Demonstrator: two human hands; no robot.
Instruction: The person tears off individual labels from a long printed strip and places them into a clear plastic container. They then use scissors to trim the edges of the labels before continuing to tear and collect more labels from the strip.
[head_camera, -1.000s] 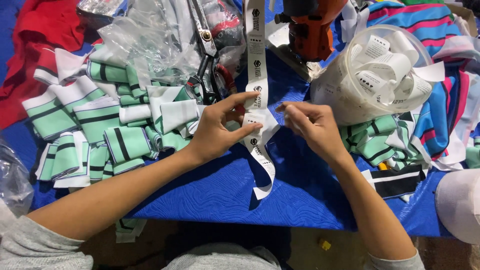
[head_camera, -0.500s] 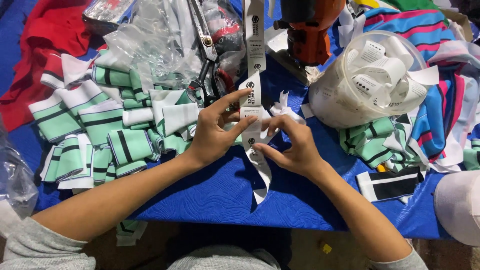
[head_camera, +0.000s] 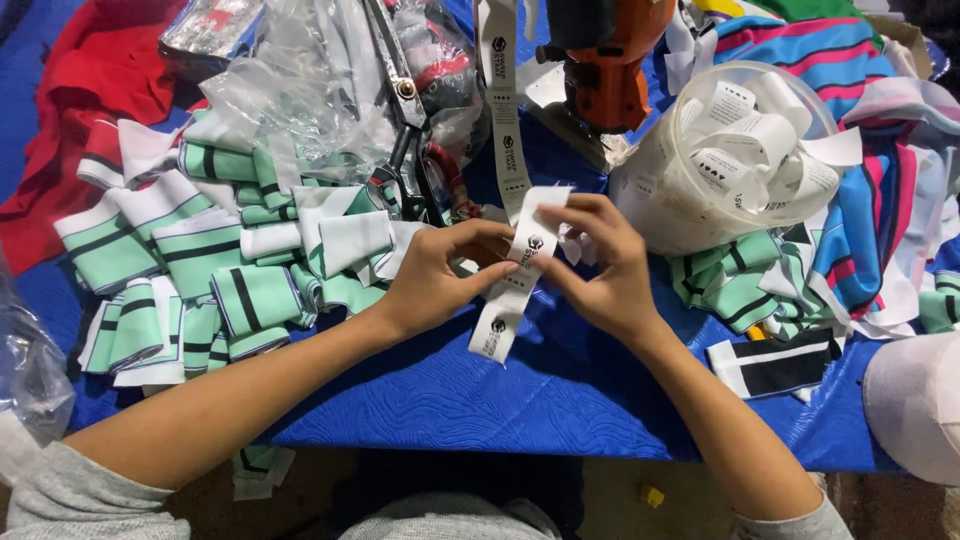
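Both hands meet over the blue table cover (head_camera: 520, 400) at the middle of the view. My left hand (head_camera: 435, 275) and my right hand (head_camera: 600, 265) pinch a long white label strip (head_camera: 508, 310) printed with dark marks. The strip runs up from my fingers toward the top of the view, and its lower end hangs loose below my left thumb. A small folded piece of the strip shows between the fingertips of both hands.
Green, white and black striped fabric pieces (head_camera: 200, 280) are piled at left, with crumpled clear plastic bags (head_camera: 300, 90) and large scissors (head_camera: 405, 130) behind. A clear tub of cut white labels (head_camera: 745, 150) stands at right, beside an orange machine (head_camera: 610, 60) and striped cloth (head_camera: 880, 200).
My right hand moved left to join the left hand on the strip. The loose lower end of the strip has shifted up and is now shorter below my fingers.
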